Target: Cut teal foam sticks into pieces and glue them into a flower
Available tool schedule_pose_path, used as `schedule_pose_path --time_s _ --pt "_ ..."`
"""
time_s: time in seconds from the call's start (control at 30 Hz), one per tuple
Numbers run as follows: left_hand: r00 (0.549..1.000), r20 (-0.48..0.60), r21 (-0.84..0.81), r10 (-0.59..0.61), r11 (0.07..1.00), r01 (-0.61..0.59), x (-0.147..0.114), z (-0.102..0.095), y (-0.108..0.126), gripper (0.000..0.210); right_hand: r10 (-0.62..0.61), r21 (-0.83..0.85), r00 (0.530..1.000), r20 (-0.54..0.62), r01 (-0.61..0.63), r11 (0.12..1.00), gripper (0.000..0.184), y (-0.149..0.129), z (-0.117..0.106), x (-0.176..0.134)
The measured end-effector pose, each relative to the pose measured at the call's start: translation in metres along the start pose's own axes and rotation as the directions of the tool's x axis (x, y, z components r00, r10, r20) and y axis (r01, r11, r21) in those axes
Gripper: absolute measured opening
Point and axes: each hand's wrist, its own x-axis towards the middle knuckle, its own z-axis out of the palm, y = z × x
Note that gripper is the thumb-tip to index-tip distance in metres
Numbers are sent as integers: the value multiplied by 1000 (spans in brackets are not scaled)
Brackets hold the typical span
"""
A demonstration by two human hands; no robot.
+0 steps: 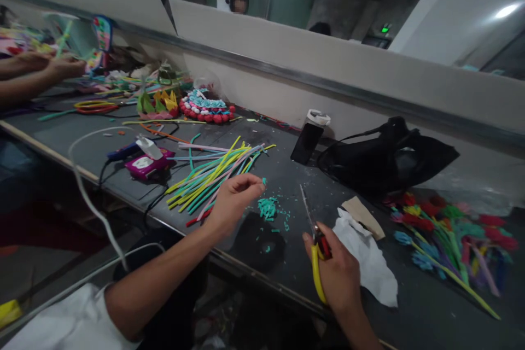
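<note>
My left hand pinches a small piece of teal pipe cleaner between thumb and fingertips, above the table. Just below and to the right lies a little heap of teal clippings, with loose bits scattered round it. My right hand is closed on yellow-handled scissors, whose blades point away from me and stand apart from the piece in my left hand. Behind my left hand a loose bundle of pipe cleaners in yellow, teal and pink is spread on the table.
A magenta power adapter with cables sits left. A dark bottle with a white lid and a black bag stand behind. White tissue and pipe-cleaner flowers lie right. Another person's hands work at far left.
</note>
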Motion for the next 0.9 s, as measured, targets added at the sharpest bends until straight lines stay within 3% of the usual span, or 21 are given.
schedule_pose_path --time_s 0.17,0.4,0.6,0.9 --pt "998 -62 -49 -27 999 24 -2 -11 -4 8 -10 40 998 -65 13 999 44 -3 1 -2" --pt "990 -7 -203 -143 969 139 -15 24 0 12 -261 -39 953 -152 259 965 34 -16 -4 -4" --pt "988 14 -184 -151 971 151 -26 43 -2 9 -315 -74 943 -112 308 949 29 -13 -6 -3" --pt "998 23 -57 -53 997 54 -28 46 -19 11 -333 -122 938 -99 320 939 27 -4 -9 -7"
